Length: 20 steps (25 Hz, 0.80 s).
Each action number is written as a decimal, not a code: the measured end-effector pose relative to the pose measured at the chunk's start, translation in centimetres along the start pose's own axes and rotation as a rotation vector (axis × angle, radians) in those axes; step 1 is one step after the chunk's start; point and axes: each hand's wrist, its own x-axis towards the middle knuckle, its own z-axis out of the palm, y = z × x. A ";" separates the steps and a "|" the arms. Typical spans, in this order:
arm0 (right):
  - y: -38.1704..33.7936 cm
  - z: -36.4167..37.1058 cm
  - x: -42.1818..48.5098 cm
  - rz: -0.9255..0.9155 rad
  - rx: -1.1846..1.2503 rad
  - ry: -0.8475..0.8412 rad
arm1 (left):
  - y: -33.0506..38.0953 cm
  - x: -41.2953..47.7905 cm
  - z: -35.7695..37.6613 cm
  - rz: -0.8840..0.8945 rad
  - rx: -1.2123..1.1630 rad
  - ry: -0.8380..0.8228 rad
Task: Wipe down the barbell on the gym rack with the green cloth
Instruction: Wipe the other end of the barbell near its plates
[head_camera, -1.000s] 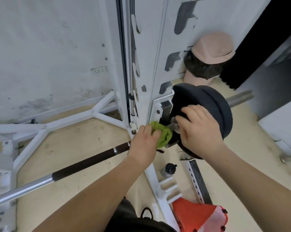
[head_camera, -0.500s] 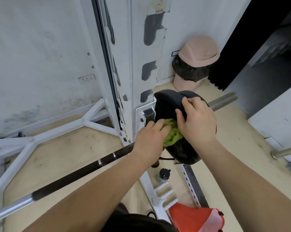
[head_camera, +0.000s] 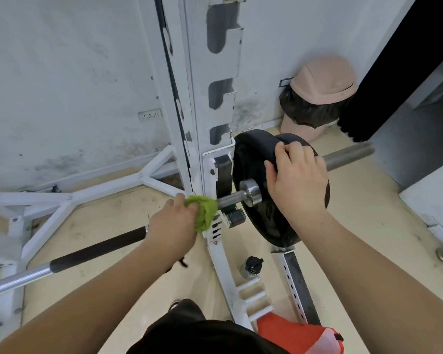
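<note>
— So, from the head camera, where is the green cloth (head_camera: pixel 204 213)?
— Bunched in the left hand (head_camera: pixel 173 226), whose fingers are clenched round it. The wad is pressed onto the barbell (head_camera: pixel 98 250) right at the rack upright (head_camera: pixel 197 98), just left of the hook (head_camera: pixel 223 172) where the bar rests.
— And the bar itself?
— It lies across the rack, running from the lower left edge of the view up to the right. Its left stretch is bright steel, then comes a dark band that passes under the left wrist. Right of the cloth a short knurled section shows, ending in a shiny collar (head_camera: pixel 251 192).
— What about the right hand (head_camera: pixel 298 185)?
— It grips the black weight plate (head_camera: pixel 253 159) loaded on the bar's right end. The fingers curl over the top rim and the thumb lies on the near face. The bare sleeve end (head_camera: pixel 348 155) sticks out beyond the plate.
— Anything around the rack's foot?
— A dark-capped bottle (head_camera: pixel 252 267) stands on the floor beside the base, near some white storage pegs (head_camera: pixel 251 300). An orange bag (head_camera: pixel 292 335) lies at the bottom edge of the view. A pink bin (head_camera: pixel 322 83) with a black liner stands against the wall behind the plate, and a wall socket (head_camera: pixel 149 114) sits left of the upright.
</note>
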 end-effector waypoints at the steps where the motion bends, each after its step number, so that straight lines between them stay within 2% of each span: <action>1: 0.0 -0.1 0.1 -0.007 -0.002 -0.005 | -0.1 0.3 -0.1 -0.048 -0.054 0.013; 2: -0.1 0.0 0.2 -0.012 -0.010 -0.007 | 0.7 0.7 -0.1 -0.050 -0.141 0.032; 4: -0.4 0.0 0.4 -0.007 -0.019 -0.014 | 4.1 1.1 0.2 0.096 -0.333 0.071; 6: -0.5 0.1 0.5 -0.007 -0.012 -0.032 | 7.6 1.5 0.7 0.218 -0.395 0.070; 8: -0.6 0.0 0.7 -0.022 -0.008 -0.049 | 7.6 2.6 0.0 0.197 -0.385 0.031; 11: -0.6 0.0 1.0 -0.029 -0.017 -0.057 | 5.2 3.2 -0.4 0.104 -0.419 -0.130; 15: -0.7 0.0 1.2 -0.032 -0.023 -0.071 | 4.6 2.0 -1.5 0.059 -0.274 -0.187; 16: -0.7 0.0 1.3 -0.036 -0.019 -0.086 | 4.6 2.0 -2.2 0.028 -0.249 -0.180; 18: -0.8 0.0 1.7 -0.045 -0.028 -0.106 | 4.7 2.4 -3.0 0.029 -0.330 -0.040; 20: -0.9 0.0 2.0 -0.050 -0.043 -0.114 | 5.4 2.8 -2.5 0.163 -0.481 0.079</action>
